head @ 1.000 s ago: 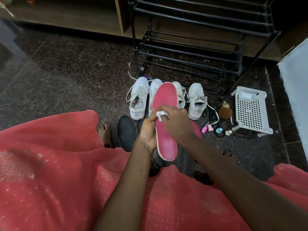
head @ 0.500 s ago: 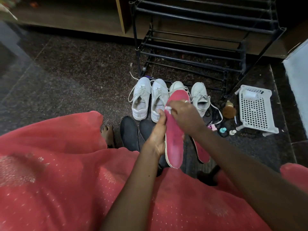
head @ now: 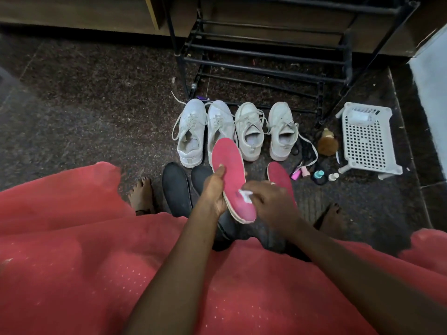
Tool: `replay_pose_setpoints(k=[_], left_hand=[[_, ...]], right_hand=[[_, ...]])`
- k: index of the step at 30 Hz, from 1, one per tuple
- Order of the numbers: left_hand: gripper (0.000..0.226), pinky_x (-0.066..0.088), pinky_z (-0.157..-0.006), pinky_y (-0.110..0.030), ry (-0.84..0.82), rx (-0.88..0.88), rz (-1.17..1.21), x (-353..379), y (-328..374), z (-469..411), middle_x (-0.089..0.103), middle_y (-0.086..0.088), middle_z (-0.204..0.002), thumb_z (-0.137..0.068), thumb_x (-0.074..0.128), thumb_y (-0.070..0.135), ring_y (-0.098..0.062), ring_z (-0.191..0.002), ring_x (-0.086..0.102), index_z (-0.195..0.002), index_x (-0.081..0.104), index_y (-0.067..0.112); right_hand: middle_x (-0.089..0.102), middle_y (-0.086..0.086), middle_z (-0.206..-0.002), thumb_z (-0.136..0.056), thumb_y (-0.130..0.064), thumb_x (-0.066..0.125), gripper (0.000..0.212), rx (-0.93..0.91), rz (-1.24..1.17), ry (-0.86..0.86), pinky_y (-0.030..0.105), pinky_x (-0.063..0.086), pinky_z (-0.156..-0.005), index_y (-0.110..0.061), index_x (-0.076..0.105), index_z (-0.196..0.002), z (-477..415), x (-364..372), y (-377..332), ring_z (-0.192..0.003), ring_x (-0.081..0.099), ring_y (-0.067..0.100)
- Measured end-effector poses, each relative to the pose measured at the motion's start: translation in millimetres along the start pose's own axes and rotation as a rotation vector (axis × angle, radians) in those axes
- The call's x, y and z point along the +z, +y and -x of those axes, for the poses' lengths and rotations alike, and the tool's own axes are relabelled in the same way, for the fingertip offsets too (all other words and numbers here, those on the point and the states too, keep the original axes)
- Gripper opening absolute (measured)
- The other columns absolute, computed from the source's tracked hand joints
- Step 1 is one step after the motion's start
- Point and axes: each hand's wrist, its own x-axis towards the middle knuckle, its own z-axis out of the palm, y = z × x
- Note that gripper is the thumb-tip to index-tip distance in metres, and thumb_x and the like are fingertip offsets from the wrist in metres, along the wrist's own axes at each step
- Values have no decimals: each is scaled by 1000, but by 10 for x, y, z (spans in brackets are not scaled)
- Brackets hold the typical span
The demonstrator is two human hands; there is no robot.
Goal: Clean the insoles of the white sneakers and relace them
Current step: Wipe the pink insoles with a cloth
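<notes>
Wiping judged the step in hand; head view only.

Gripped in left hand (head: pixel 214 189): flat pink foam insole with a pale rim (head: pixel 229 163), thumb across its top face, fingers underneath, toe end pointing far, held up over the lap. Pinched in right hand (head: pixel 272 203): small crumpled white wipe (head: pixel 245 195), pressed on the heel end of that insole beside a darker patch. Damp or stain, cannot tell.

Possible failures (judgement):
- creasing of the thin insole if pressed hard, with support along the left edge only;
- slipping from the one-sided grip onto the dark speckled stone floor (head: pixel 84 105) and picking up grit;
- shredding of the small wipe on the fabric face, leaving lint;
- missing the toe end, with only the heel end under the wipe.

Look of task items:
- top face faded pink and worn, pale rim rough at the heel;
- on the floor just right, partly hidden by the right hand, second pink insole (head: pixel 278 174);
- farther off, in a row before the black metal shoe rack (head: pixel 266 56), four white lace-up sneakers (head: pixel 249 131), laces slack and trailing, relacing not yet done;
- near left on the floor, two dark flat insoles (head: pixel 175 187).
</notes>
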Motion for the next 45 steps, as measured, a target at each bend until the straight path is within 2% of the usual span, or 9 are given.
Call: replay_pose_setpoints(k=[3, 6, 10, 15, 23, 30, 35, 38, 45], left_hand=[[32, 49, -87, -46, 189, 73, -153, 57, -166, -275, 60, -23, -111, -99, 41, 19, -32, -94, 58, -121, 48, -4], [38, 49, -94, -47, 316, 87, -280, 79, -365, -602, 60, -19, -113, -96, 41, 23, -32, -100, 59, -123, 48, -3], [31, 44, -99, -46, 412, 49, -270, -35, -651, -1176, 57, -11, -103, -95, 37, 24, -30, -101, 57, -114, 56, 8], [40, 42, -98, -39, 482, 75, -457, -39, -899, -1484, 55, -15, -124, -98, 30, 24, -28, -106, 53, -129, 47, 5], [9, 39, -62, -26, 572, 193, -683, -161, -1160, -1659, 54, -4, -82, -94, 41, 10, -19, -77, 50, -96, 48, 14], [44, 37, -100, -34, 721, 308, -821, -62, -1182, -1622, 50, -14, -129, -81, 46, -3, -29, -116, 50, -123, 54, 8], [48, 36, -91, -25, 515, 497, -998, 202, -1236, -1609, 56, -15, -122, -84, 38, -10, -24, -106, 52, -128, 51, 5], [41, 42, -90, -31, 386, 344, -1016, 445, -1330, -1675, 61, -14, -107, -86, 37, -7, -22, -96, 54, -124, 51, 2], [36, 44, -93, -38, 416, 13, -995, 697, -1625, -1824, 57, -21, -124, -90, 51, 17, -36, -114, 55, -123, 46, 3]], right_hand=[[71, 0, -88, -77, 8, 50, 33, 594, -281, -40, -2, 38, -65, -7, 74, -95, -114, 122, 289, -74, 60, -1], [65, 5, -72, -81, 15, 46, 29, 1008, -632, -38, 6, 38, -47, 6, 69, -97, -118, 341, 642, -47, 54, -6], [60, 6, -72, -85, 12, 46, 28, 1282, -873, -55, 24, 45, -59, -7, 66, -80, 90, 619, 1027, -57, 57, 11], [59, 6, -70, -85, 15, 47, 33, 1339, -855, 25, 26, 42, -57, -12, 63, -74, 261, 920, 1417, -58, 52, 15], [63, 0, -61, -79, 15, 49, 35, 1296, -699, -28, 22, 45, -59, -15, 65, -68, 462, 1277, 1737, -55, 57, 7], [61, 5, -66, -75, 10, 50, 26, 1197, -509, -44, 16, 44, -57, -6, 70, -79, 415, 1131, 1661, -55, 56, 3], [61, 3, -59, -72, -9, 49, 24, 1124, -293, 85, 31, 35, -61, -23, 62, -58, 423, 887, 1821, -58, 58, 7], [70, 18, -90, -81, 0, 54, 21, 1130, -157, 114, 31, 38, -73, -5, 73, -87, 528, 797, 1996, -85, 63, 30], [61, 14, -63, -64, -18, 44, 20, 1115, -311, 89, 35, 39, -60, -9, 61, -60, 671, 776, 2069, -61, 54, 23]])
